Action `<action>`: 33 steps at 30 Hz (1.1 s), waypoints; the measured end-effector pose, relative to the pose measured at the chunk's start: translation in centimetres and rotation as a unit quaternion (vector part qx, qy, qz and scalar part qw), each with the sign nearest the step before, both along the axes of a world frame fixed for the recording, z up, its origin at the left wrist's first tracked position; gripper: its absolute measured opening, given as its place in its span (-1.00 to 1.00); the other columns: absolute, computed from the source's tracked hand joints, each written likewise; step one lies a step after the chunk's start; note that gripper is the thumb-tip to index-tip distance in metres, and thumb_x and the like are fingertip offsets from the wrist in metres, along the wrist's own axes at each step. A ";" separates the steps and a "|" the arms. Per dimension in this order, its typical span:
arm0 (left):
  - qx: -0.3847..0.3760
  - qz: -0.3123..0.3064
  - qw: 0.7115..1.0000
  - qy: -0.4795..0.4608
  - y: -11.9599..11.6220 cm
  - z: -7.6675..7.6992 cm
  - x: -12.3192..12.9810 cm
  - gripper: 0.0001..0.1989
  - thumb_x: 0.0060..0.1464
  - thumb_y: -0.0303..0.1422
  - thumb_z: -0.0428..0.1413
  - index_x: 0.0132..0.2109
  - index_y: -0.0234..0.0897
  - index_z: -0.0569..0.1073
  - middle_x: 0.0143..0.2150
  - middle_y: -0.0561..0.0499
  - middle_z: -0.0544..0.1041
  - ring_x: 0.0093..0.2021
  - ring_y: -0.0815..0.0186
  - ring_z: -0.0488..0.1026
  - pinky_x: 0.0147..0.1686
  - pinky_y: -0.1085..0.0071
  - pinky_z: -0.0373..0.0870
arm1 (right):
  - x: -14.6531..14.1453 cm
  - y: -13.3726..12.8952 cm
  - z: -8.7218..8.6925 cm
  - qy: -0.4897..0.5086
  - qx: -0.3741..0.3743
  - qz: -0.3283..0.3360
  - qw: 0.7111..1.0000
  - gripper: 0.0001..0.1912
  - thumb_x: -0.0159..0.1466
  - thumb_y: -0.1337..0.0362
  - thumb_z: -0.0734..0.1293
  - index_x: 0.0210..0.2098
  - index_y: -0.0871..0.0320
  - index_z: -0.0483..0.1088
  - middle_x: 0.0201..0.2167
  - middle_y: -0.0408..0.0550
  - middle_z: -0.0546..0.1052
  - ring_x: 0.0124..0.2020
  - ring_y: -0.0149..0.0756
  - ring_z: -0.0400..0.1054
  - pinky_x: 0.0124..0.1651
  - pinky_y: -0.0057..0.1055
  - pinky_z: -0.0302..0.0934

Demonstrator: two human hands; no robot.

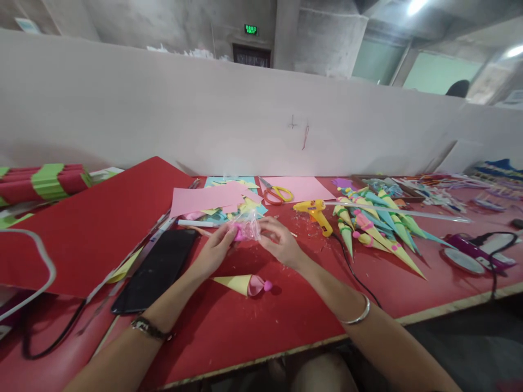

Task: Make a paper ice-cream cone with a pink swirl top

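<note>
Over the red table, a small clear plastic bag (246, 228) with bright pink content hangs between my hands. My left hand (219, 245) is closed round the bag's left side, pressing the pink content. At the bag's right edge, my right hand (281, 242) has its fingers curled and pinched on the clear plastic. What exactly lies inside the bag is too blurred to tell. Just below my hands a yellow paper cone (235, 283) lies on its side, with a pink inner piece and a pink pompom (268, 285) at its wide end.
A yellow glue gun (316, 213) lies right of my hands, near a pile of decorated paper cones (376, 218). Scissors (278, 194) and pink paper sheets (200, 201) are behind. A black phone (157, 272) lies left; its neighbour is a large red board (110, 223). A white partition (183, 109) stands behind.
</note>
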State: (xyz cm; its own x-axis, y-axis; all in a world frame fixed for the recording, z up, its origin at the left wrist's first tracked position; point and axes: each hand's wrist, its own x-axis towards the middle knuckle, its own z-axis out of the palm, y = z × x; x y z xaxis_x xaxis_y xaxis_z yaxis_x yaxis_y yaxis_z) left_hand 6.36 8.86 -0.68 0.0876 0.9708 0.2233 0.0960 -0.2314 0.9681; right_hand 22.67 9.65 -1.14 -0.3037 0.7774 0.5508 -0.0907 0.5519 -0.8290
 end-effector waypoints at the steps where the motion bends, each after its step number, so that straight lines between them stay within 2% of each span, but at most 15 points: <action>1: -0.001 0.006 1.000 0.002 0.0 0.0 0.1 -0.66 -0.06 -0.07 0.03 -0.50 -0.27 0.24 -0.65 0.20 0.20 -0.67 0.50 0.10 -0.67 0.54 0.06 | 0.0 0.0 0.0 0.007 -0.002 -0.002 1.000 -0.81 0.08 0.37 0.23 -0.30 0.10 0.36 -0.29 -0.09 0.32 -0.26 -0.37 0.28 -0.16 -0.38 0.25; 5: 0.003 0.021 1.000 0.018 0.0 -0.1 -0.1 -0.70 -0.04 -0.11 0.03 -0.47 -0.26 0.23 -0.65 0.21 0.19 -0.66 0.50 0.10 -0.66 0.56 0.06 | 0.1 -0.2 0.2 0.037 -0.028 -0.024 0.999 -0.80 0.09 0.36 0.22 -0.26 0.09 0.27 -0.33 -0.12 0.33 -0.28 -0.38 0.29 -0.16 -0.37 0.24; 9: 0.016 0.027 0.999 0.043 0.1 -0.3 -0.2 -0.72 0.00 -0.15 0.01 -0.47 -0.25 0.21 -0.67 0.23 0.20 -0.67 0.50 0.13 -0.64 0.55 0.10 | 0.0 -0.7 0.5 0.026 -0.013 -0.027 0.999 -0.80 0.06 0.38 0.24 -0.28 0.10 0.21 -0.35 -0.14 0.33 -0.32 -0.40 0.30 -0.16 -0.38 0.24; 13: 0.027 0.024 0.998 0.059 0.0 -0.2 -0.2 -0.74 0.03 -0.16 -0.03 -0.46 -0.24 0.18 -0.70 0.24 0.21 -0.69 0.48 0.17 -0.64 0.55 0.13 | 0.0 -0.9 0.6 -0.003 0.004 -0.032 0.999 -0.79 0.06 0.38 0.25 -0.27 0.10 0.22 -0.33 -0.12 0.33 -0.31 -0.38 0.30 -0.15 -0.36 0.24; 16: 0.030 0.013 0.997 0.065 -0.1 -0.2 -0.1 -0.76 0.02 -0.16 -0.03 -0.40 -0.24 0.20 -0.67 0.23 0.23 -0.69 0.48 0.18 -0.64 0.55 0.15 | 0.1 -0.9 0.6 -0.013 -0.018 -0.037 0.999 -0.77 0.06 0.36 0.25 -0.25 0.11 0.22 -0.30 -0.10 0.35 -0.28 -0.36 0.29 -0.15 -0.34 0.24; 21: 0.053 0.028 0.996 0.072 0.2 -0.6 -0.2 -0.73 0.03 -0.12 -0.06 -0.27 -0.24 0.28 -0.45 0.11 0.35 -0.47 0.40 0.32 -0.48 0.51 0.29 | -0.1 -0.4 0.4 0.006 -0.098 0.007 0.995 -0.79 0.06 0.31 0.26 -0.27 0.12 0.28 -0.32 -0.10 0.36 -0.26 -0.34 0.28 -0.14 -0.31 0.21; 26: 0.081 0.033 0.990 0.107 0.5 -1.1 -0.4 -0.74 0.04 -0.14 -0.08 -0.27 -0.24 0.29 -0.38 0.07 0.37 -0.31 0.33 0.34 -0.32 0.46 0.32 | -0.2 0.3 0.2 0.062 -0.198 0.058 0.977 -0.82 0.05 0.23 0.28 -0.32 0.10 0.33 -0.34 -0.14 0.38 -0.31 -0.36 0.30 -0.18 -0.33 0.22; 30: 0.105 0.049 0.984 0.135 0.6 -0.8 -0.3 -0.79 0.05 -0.21 -0.10 -0.25 -0.25 0.26 -0.32 0.04 0.37 -0.25 0.31 0.32 -0.20 0.40 0.28 | -0.1 0.6 -0.2 0.065 -0.208 0.043 0.975 -0.78 0.05 0.24 0.28 -0.27 0.10 0.33 -0.37 -0.17 0.36 -0.38 -0.42 0.28 -0.22 -0.38 0.21; 33: 0.122 0.060 0.978 0.161 0.5 -0.4 -0.1 -0.84 0.00 -0.27 -0.04 -0.26 -0.25 0.26 -0.30 0.03 0.37 -0.23 0.29 0.31 -0.13 0.37 0.23 | 0.0 0.8 -0.5 0.055 -0.201 0.038 0.977 -0.82 0.04 0.24 0.29 -0.34 0.13 0.34 -0.42 -0.17 0.35 -0.42 -0.44 0.26 -0.23 -0.39 0.19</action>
